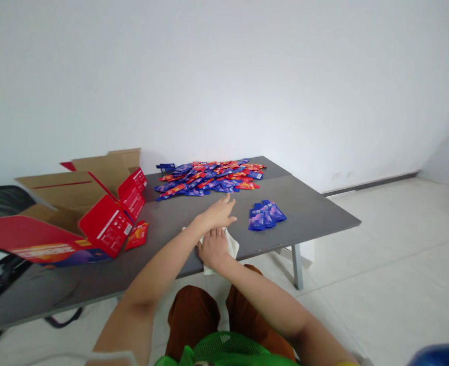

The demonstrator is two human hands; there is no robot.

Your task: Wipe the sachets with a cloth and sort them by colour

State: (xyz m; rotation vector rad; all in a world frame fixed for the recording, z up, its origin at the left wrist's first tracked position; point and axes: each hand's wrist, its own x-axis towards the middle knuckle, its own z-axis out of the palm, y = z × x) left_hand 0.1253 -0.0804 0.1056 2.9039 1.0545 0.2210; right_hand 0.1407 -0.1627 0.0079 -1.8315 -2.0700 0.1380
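Note:
My left hand (220, 211) reaches over the grey table with its fingers stretched out and apart, nothing in it. It is just beyond my right hand and short of a heap of blue and red packets (212, 178). Palm down, my right hand (213, 248) lies on a white cloth (232, 245) at the table's near edge, its fingers laid flat over it. Part of the cloth is hidden under that hand, and a bit hangs over the edge. To the right of both hands, several blue packets (266, 215) overlap in a small fan.
Two open red cardboard boxes (106, 223) stand at the left with flaps raised. Beside them lie orange-red packets (137, 235). The table (308, 213) backs onto a white wall, and its right corner juts over the tiled floor. A black mesh chair (6, 198) is at far left.

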